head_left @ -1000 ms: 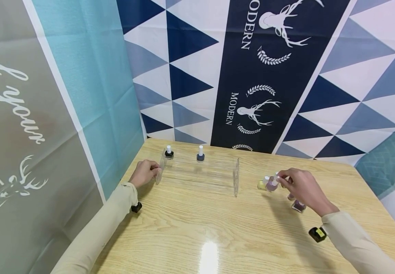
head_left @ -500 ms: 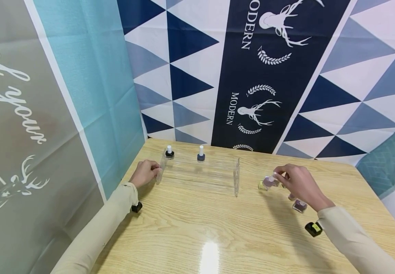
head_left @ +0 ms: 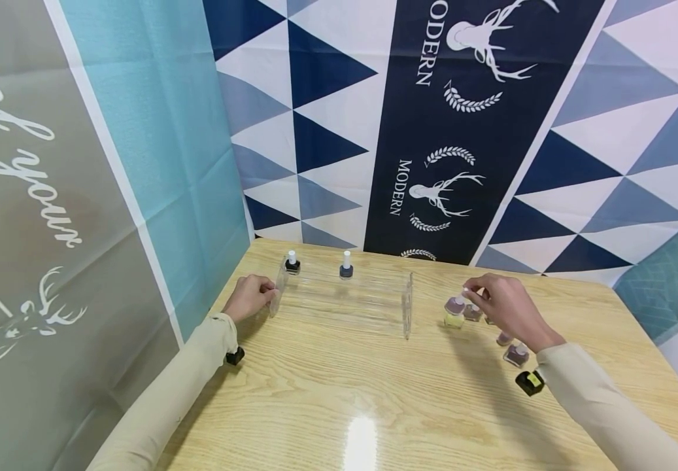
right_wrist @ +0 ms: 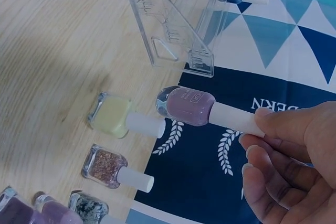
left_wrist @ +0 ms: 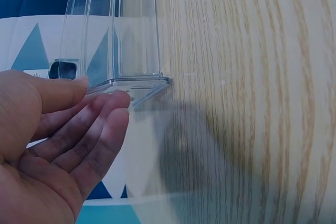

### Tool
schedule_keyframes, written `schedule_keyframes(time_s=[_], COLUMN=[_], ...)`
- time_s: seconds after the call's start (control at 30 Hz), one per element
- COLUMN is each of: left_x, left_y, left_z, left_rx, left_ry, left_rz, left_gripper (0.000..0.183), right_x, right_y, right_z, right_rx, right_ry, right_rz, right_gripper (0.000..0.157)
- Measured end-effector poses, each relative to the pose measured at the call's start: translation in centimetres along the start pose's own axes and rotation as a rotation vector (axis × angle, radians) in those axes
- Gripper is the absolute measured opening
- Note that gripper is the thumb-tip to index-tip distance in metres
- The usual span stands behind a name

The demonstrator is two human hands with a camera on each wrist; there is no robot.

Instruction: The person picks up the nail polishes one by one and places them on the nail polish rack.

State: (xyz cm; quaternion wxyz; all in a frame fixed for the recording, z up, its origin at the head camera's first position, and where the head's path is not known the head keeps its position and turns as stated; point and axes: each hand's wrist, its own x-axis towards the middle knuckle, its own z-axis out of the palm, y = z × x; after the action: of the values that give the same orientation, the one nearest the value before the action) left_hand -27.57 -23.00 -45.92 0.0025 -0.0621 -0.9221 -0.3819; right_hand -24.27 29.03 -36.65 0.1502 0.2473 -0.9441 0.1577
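A clear acrylic display rack (head_left: 344, 297) with stepped tiers stands at the back of the table. My left hand (head_left: 250, 297) holds its left end panel (left_wrist: 142, 85) between thumb and fingers. On the rack's top tier stand a black nail polish bottle (head_left: 292, 265) and a dark blue one (head_left: 346, 268). My right hand (head_left: 506, 304) pinches the white cap of a mauve nail polish bottle (right_wrist: 186, 106), held up off the table right of the rack. A pale yellow nail polish bottle (right_wrist: 111, 115) stands just below it.
Several more bottles stand on the table by my right hand: a glittery rose one (right_wrist: 107, 166), a dark-flecked one (right_wrist: 88, 208) and purple ones, including a dark purple bottle (head_left: 516, 355). Patterned cloth (head_left: 315, 131) hangs behind the table.
My right hand has moved left and slightly back with the mauve bottle, which now overlaps the yellow one in the head view. The left hand stays at the rack.
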Motion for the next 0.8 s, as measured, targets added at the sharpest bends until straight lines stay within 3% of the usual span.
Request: schedule_keyframes(time_s=[0.8], left_x=[-0.3], left_y=[0.1], left_z=[-0.3], left_rx=[0.013], left_ry=[-0.002], left_rz=[0.011], left_gripper=[0.016], right_x=[2.6], right_y=[-1.1], right_z=[0.6], right_rx=[0.022], right_ry=[0.008], right_rz=[0.008], right_gripper=[0.008])
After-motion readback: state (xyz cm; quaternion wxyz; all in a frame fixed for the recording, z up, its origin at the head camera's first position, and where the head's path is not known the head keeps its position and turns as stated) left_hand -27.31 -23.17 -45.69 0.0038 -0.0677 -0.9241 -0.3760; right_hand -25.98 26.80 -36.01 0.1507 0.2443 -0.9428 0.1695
